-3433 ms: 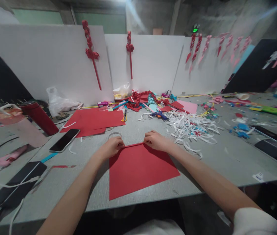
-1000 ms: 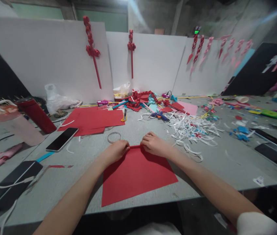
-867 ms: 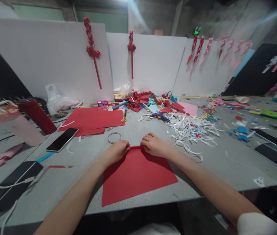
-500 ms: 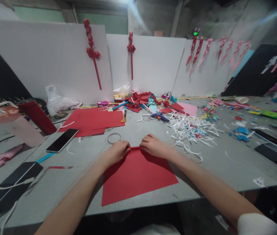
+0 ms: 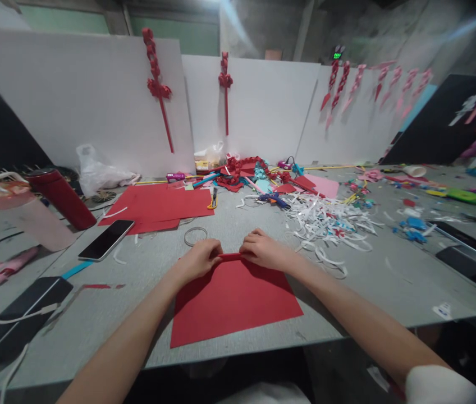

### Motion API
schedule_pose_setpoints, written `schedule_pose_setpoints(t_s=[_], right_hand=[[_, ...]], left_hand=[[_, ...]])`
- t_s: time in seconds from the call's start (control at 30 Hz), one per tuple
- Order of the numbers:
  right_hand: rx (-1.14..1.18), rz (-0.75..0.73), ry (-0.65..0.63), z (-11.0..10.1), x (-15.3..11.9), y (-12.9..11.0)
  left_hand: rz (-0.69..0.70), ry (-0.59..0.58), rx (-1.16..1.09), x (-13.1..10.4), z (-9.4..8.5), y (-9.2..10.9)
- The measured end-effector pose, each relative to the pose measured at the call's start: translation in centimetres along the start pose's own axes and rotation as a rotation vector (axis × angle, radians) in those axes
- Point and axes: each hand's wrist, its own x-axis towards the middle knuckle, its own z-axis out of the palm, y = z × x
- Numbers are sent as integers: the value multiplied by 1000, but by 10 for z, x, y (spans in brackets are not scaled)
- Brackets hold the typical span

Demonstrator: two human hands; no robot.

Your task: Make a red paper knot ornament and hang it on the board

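Observation:
A red sheet [image 5: 238, 303] lies flat on the grey table in front of me, its far edge turned into a narrow roll [image 5: 231, 257]. My left hand [image 5: 200, 258] pinches the left end of that roll, fingers curled over it. At the right end, my right hand [image 5: 265, 250] grips the same rolled edge with bent fingers. Between the hands a short stretch of the roll shows. Just beyond my left hand rests a thin ring [image 5: 195, 236], apart from it.
Red sheets [image 5: 154, 205], a phone [image 5: 106, 240], a red bottle [image 5: 63, 199] and a power bank [image 5: 21, 317] lie leftward. Toward the right spreads a heap of white paper strips [image 5: 326, 219], with a blue glue gun [image 5: 275, 200] beside it. A white board [image 5: 255, 106] stands behind.
The red sheet's near edge has shifted slightly away from the table's front edge and to the left. Both hands keep hold of the rolled edge in nearly the same place.

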Motion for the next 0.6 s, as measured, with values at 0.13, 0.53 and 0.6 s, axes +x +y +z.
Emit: schedule_pose_setpoints(t_s=[0.13, 0.53, 0.6], right_hand=[[-72, -11, -12, 0, 0, 0], [-213, -33, -22, 0, 2, -4], [-250, -34, -36, 1, 2, -4]], left_hand=[[0, -1, 15, 2, 1, -5], [60, -62, 140, 0, 2, -6], [55, -62, 145, 0, 2, -5]])
